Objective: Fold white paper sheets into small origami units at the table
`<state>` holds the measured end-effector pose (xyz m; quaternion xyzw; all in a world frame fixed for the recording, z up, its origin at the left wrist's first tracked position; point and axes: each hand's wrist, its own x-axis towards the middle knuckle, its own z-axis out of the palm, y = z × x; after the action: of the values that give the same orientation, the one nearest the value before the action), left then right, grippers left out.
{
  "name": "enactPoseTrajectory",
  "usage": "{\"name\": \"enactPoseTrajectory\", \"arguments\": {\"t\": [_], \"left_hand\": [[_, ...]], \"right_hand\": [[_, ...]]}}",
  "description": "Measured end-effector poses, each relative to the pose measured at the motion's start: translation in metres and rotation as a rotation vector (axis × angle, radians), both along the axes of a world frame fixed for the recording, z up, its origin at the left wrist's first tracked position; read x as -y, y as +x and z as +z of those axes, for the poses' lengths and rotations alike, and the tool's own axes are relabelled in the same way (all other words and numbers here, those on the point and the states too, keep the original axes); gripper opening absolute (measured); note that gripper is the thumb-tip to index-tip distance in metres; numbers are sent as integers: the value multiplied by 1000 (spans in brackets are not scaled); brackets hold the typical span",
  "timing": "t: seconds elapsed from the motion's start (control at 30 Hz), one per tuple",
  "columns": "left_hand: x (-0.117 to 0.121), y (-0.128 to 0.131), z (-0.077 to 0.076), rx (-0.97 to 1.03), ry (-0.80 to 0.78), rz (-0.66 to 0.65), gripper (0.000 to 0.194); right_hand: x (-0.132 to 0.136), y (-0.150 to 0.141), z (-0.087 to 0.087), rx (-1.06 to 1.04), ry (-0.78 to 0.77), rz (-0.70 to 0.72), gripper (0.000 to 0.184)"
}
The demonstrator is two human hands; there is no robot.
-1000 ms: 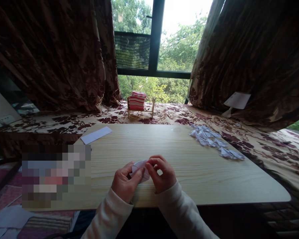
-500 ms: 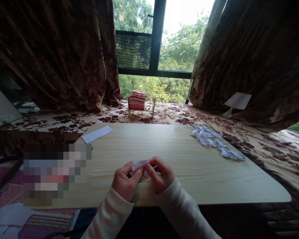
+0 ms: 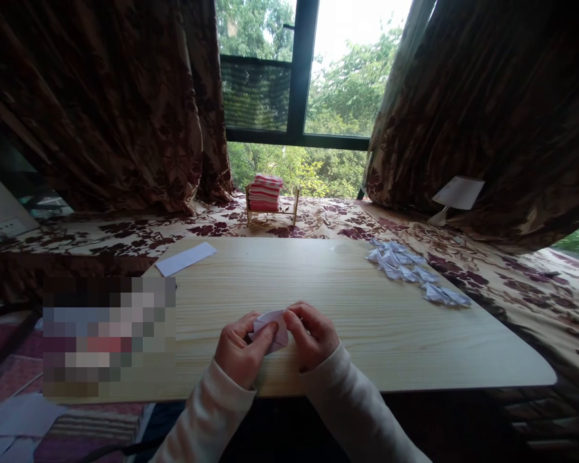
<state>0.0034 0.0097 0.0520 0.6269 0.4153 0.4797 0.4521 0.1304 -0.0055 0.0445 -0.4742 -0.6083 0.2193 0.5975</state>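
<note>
Above the near edge of the pale wooden table [image 3: 367, 350], a small piece of folded white paper [image 3: 273, 318] is held between my two hands. My left hand [image 3: 244, 347] grips it, thumb laid across its face and fingers behind. At its right upper corner, my right hand [image 3: 312, 334] pinches the paper between thumb and bent fingers. Folded white paper pieces [image 3: 405, 263] lie in a loose heap at the table's far right. Toward the far left lies a flat white paper strip [image 3: 186, 259].
Behind the table, a small rack [image 3: 271, 215] holds striped red and white cloths [image 3: 265, 191] on a floral-covered ledge. A white lamp [image 3: 458, 193] stands at right by the curtain. White sheets [image 3: 24, 415] lie low at left. A blurred patch hides the table's left side.
My right thumb and fingers have shifted slightly up at the paper's edge, and more of the paper's face shows. My left hand keeps its grip. The whole view has shifted a little.
</note>
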Motion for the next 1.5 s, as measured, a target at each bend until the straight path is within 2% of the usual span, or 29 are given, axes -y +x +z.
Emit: {"name": "enactPoseTrajectory", "arguments": {"t": [0.1, 0.27, 0.43, 0.53, 0.6, 0.67, 0.73, 0.77, 0.87, 1.03, 1.23, 1.5], "left_hand": [[0, 0, 2, 22, -39, -15, 19], [-1, 1, 6, 111, -101, -36, 26], [-1, 2, 7, 152, -114, -10, 25], [0, 1, 7, 122, -113, -6, 22], [1, 0, 7, 94, -105, 9, 22], [1, -1, 6, 63, -93, 23, 22], [1, -1, 5, 23, -79, 17, 21], [1, -1, 4, 0, -72, 4, 21], [1, -1, 4, -59, -56, -48, 17], [0, 0, 2, -107, -44, -98, 15], [1, 0, 1, -118, -42, -119, 18], [1, 0, -1, -103, -50, -125, 22]], "right_hand": [[-1, -1, -5, -79, -32, 12, 13], [-5, 4, -12, -237, -81, -62, 16], [-7, 6, -13, -362, -125, 1, 17], [-5, 3, -13, -353, -179, 87, 17], [-3, 1, -13, -307, -210, 140, 16], [-2, 0, -11, -256, -176, 117, 11], [-1, 1, -6, -205, -57, 47, 4], [-1, 3, -2, -164, 12, 26, 9], [-3, 11, 9, 36, 128, 76, 17], [-8, 27, 23, 324, 100, 193, 19], [-10, 34, 41, 616, 138, 223, 16], [-12, 33, 50, 800, 139, 215, 15]]}}
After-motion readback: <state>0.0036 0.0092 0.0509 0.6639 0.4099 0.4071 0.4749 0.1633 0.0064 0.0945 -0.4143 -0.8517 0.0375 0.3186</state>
